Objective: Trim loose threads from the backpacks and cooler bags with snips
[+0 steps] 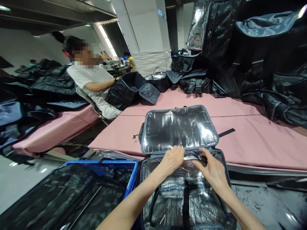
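Bag (201, 204) of black fabric and crinkled silver foil (168, 204) is spread open, its rectangular lid (177, 129) laid on the pink cloth-covered surface (251, 140). Foil near the hinge seems pinched by the curled left hand (174, 158); the right hand (214, 171) is held half open, its grip unclear. Even tension is best kept.

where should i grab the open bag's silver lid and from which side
Likely by the far edge of the lid, from above: it lies folded back over the pink table, joined to the bag along its near edge, so that far edge seems the free one.
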`<state>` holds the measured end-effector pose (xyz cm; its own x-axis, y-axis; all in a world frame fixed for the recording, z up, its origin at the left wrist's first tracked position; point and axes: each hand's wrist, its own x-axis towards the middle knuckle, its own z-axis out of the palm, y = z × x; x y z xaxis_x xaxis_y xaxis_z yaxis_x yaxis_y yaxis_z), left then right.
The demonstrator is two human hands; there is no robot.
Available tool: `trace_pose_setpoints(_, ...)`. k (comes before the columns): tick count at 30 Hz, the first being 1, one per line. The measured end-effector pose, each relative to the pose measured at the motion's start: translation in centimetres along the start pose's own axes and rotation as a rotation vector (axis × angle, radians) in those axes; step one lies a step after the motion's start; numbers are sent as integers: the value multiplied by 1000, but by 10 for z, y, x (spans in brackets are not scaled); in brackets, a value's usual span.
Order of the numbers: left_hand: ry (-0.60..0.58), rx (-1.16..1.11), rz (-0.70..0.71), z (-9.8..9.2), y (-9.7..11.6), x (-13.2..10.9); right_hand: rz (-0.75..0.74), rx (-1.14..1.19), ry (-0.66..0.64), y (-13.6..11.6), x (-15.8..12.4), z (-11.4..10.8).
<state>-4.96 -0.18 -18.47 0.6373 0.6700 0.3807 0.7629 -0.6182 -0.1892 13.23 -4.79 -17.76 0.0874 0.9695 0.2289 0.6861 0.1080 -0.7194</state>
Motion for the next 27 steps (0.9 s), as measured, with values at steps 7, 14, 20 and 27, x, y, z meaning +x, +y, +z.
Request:
trace_pose_setpoints(7,132,-139,-124,-2,1,-3,-304,-467,94,-13,6,-4)
trace_pose_setpoints(14,188,-272,-187,-1,3,-7,-295,-547,49,-16,4,2)
trace_pose_setpoints(20,255,-349,-230,0,3,-10,-292,-510,47,-11,6,3)
trace_pose_setpoints(27,293,-474,-324,0,-1,-15,-297,-399,36,-22,2,19)
